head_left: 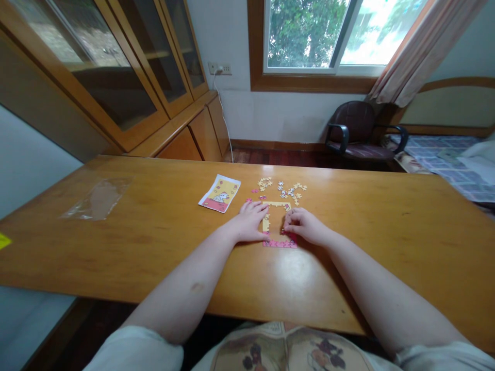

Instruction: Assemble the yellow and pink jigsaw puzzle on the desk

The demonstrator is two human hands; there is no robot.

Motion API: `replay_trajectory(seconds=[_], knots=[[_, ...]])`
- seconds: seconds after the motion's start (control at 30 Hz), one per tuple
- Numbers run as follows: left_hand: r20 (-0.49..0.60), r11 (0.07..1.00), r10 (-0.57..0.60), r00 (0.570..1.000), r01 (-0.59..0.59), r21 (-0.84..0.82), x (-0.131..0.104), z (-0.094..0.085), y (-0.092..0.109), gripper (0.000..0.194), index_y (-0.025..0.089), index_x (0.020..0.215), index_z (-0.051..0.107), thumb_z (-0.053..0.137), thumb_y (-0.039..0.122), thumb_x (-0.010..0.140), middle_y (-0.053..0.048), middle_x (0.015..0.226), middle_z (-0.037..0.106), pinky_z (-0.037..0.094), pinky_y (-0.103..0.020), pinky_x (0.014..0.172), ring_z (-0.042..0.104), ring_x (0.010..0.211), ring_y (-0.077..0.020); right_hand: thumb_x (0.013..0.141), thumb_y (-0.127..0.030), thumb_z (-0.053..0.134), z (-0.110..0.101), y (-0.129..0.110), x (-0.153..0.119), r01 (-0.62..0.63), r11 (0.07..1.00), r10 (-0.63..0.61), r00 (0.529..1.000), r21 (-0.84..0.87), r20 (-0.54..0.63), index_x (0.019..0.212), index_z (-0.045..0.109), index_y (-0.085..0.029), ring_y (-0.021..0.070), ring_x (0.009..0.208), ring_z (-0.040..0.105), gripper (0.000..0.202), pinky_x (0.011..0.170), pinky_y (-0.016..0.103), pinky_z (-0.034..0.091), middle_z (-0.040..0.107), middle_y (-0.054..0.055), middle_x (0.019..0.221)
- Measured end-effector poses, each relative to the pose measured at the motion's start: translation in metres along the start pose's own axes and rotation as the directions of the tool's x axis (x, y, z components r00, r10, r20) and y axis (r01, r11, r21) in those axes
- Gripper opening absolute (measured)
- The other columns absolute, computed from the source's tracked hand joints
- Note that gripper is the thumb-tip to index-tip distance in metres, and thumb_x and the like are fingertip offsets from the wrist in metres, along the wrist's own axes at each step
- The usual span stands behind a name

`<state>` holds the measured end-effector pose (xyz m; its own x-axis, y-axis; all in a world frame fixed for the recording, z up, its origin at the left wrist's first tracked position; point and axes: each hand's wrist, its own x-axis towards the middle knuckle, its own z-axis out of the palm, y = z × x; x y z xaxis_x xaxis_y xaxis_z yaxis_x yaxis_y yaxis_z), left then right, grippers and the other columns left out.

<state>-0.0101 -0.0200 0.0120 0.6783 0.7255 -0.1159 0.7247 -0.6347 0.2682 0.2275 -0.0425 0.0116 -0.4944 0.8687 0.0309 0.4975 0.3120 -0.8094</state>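
Observation:
A partly joined jigsaw puzzle border point(280, 244), pink along the bottom and yellow at the top and left, lies on the wooden table. My left hand point(250, 222) rests flat with fingers spread at the border's left side. At its right side, my right hand point(305, 226) pinches a small puzzle piece point(283, 232), dark or pinkish, just inside the frame. Loose yellow pieces point(265, 183) and white-and-blue pieces point(285, 191) lie beyond the border. A few pink pieces point(255, 191) sit near my left fingertips. Part of the border's right side is hidden by my right hand.
A picture card point(220, 193) in yellow and pink lies left of the puzzle. Farther left is a clear plastic bag point(98, 198). The wooden table point(162, 247) reaches toward a glass-door cabinet point(154, 67). An office chair point(356, 129) stands behind the table.

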Motion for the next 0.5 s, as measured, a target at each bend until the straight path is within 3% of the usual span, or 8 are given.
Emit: replay_trajectory(seconds=[0.2,0.37,0.5], knots=[[-0.005,1.000,0.001,1.000,-0.001,-0.001,-0.0005,0.0007,-0.0006,0.099,0.015,0.146,0.034,0.063,0.067,0.067,-0.014,0.153,0.032,0.007,-0.048,0.117,0.022,0.142,-0.0329,0.083,-0.026,0.057,0.0017,-0.0023,-0.0010,-0.162,0.985,0.160,0.987,0.061,0.030,0.075,0.071,-0.018,0.0162,0.069,0.060,0.018,0.070,0.029,0.047,0.069,0.004,0.073],[-0.005,1.000,0.001,1.000,-0.001,0.002,-0.0001,0.0012,-0.0010,0.099,0.015,0.146,0.035,0.064,0.067,0.067,-0.014,0.153,0.033,0.006,-0.047,0.118,0.022,0.142,-0.0323,0.079,-0.024,0.063,0.0022,0.0047,-0.0003,-0.046,0.996,0.040,0.997,-0.081,-0.071,0.068,0.070,-0.020,0.0191,0.085,0.058,0.014,0.085,0.035,0.044,0.066,0.005,0.085],[-0.003,1.000,0.004,1.000,-0.004,0.004,0.0002,0.0008,-0.0006,0.098,0.016,0.146,0.034,0.063,0.067,0.067,-0.014,0.154,0.032,0.006,-0.048,0.118,0.021,0.143,-0.0324,0.079,-0.022,0.065,0.0049,0.0034,-0.0013,-0.028,0.990,0.020,0.998,-0.141,-0.056,0.065,0.069,-0.021,0.0201,0.088,0.057,0.014,0.090,0.038,0.040,0.064,0.004,0.084]])
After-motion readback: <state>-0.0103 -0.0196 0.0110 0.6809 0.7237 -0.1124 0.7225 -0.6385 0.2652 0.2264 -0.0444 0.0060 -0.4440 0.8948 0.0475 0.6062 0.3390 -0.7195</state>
